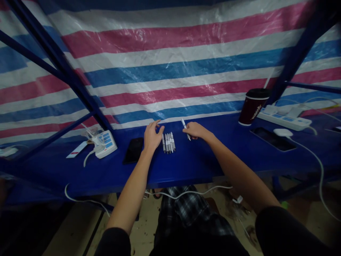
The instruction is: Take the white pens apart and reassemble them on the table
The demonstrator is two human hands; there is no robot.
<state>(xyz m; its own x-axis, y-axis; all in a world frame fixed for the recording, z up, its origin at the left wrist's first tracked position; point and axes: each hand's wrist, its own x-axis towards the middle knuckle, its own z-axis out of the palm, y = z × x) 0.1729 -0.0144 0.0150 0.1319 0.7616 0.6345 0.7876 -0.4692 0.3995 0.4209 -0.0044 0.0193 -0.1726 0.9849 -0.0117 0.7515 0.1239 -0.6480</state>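
Surface (195,165): blue, crossing the middle of the frame, before a striped sheet (170,73).

Pens, grouped (168,143): about five, white and grey, lying side by side at centre frame, ends roughly level; exact count uncertain.

Pen, single (183,123): white with a dark tip, just right of centre, apart from the group; tilted, upper end leaning left.

Right hand (195,130): grip closed in a pinch on the single pen, thumb and fingers together about its middle. Whether the pen touches the surface cannot be told.

Left hand (152,137): just left of the group; grip loosely spread, thumb apart from the fingers, nothing seen in hold. Contact with the nearest pen cannot be told.

Adjacent items: black phone (133,150), left of the left hand; power strip (107,143), further left; dark red cup (253,108) with black lid and straw, right of frame.

Step in hand, by judgement: one pen being handled apart from the group.

Next move, by judgement: calls for a steady pinch, the pen's angle controlled, and the left hand kept light beside the group so that the loose pens do not roll.
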